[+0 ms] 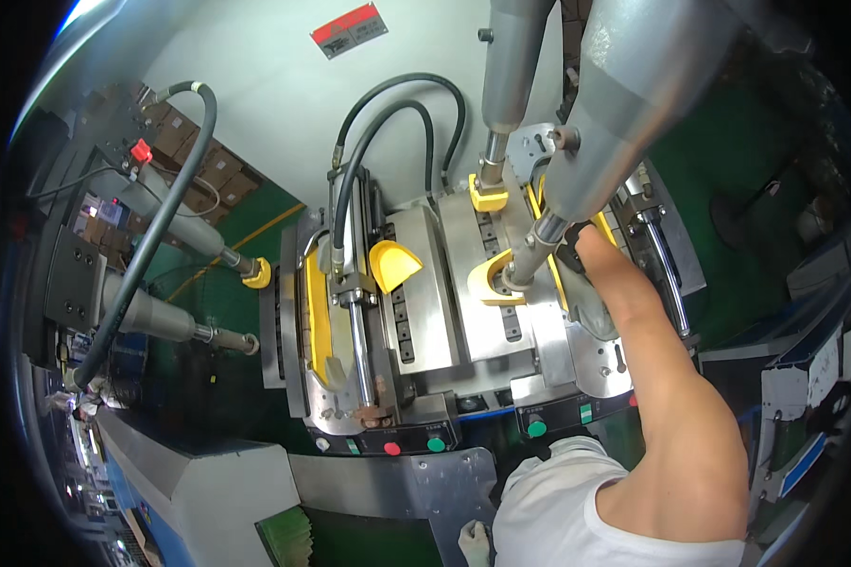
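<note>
By grey cylinder [624, 104], arm [660, 364] (bare)

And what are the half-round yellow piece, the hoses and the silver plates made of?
Yellow piece: maybe plastic or painted metal; smooth, evenly coloured. Hoses: probably rubber; satiny black, bending in curves. Plates: bare metal, likely steel; grey with bright shine.

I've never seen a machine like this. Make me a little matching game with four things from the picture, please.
Things:
1. Half-round pad
2. Arched hoses at the centre
3. Person's right arm
4. Sign on the pale panel

Descriptions:
A. Black
B. Reaching toward the right side of the machine
C. Red and grey
D. Yellow

Pairs: 1-D, 2-A, 3-B, 4-C
</note>
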A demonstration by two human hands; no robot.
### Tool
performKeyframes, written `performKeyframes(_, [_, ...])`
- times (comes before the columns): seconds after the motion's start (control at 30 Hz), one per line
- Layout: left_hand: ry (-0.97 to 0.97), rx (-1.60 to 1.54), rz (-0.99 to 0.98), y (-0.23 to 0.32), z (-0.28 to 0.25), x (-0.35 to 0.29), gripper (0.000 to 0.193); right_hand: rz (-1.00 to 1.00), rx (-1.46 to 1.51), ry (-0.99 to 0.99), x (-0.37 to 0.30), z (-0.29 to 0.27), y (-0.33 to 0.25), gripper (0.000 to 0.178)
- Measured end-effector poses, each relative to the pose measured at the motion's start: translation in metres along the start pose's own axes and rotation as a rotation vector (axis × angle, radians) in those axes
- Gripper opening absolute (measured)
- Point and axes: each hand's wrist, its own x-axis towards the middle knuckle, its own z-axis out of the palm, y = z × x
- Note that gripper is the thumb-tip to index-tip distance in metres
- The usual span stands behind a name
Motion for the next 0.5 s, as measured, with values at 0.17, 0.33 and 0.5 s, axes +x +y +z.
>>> performKeyframes(0.17, [0.022, -0.060, 0.064, -0.015, 0.026, 0.017, 0.032, -0.043, -0.066, -0.015, 0.031, 0.011, -0.066, 0.070])
performKeyframes(0.33, [0.020, -0.120, -0.024, -0.023, 0.025, 0.029, 0.030, -0.051, -0.157, -0.001, -0.022, 0.004, -0.033, 0.069])
performKeyframes(0.5, [0.066, -0.107, 0.059, 0.024, 0.012, 0.012, 0.030, -0.078, -0.221, 0.005, -0.035, -0.006, -0.048, 0.067])
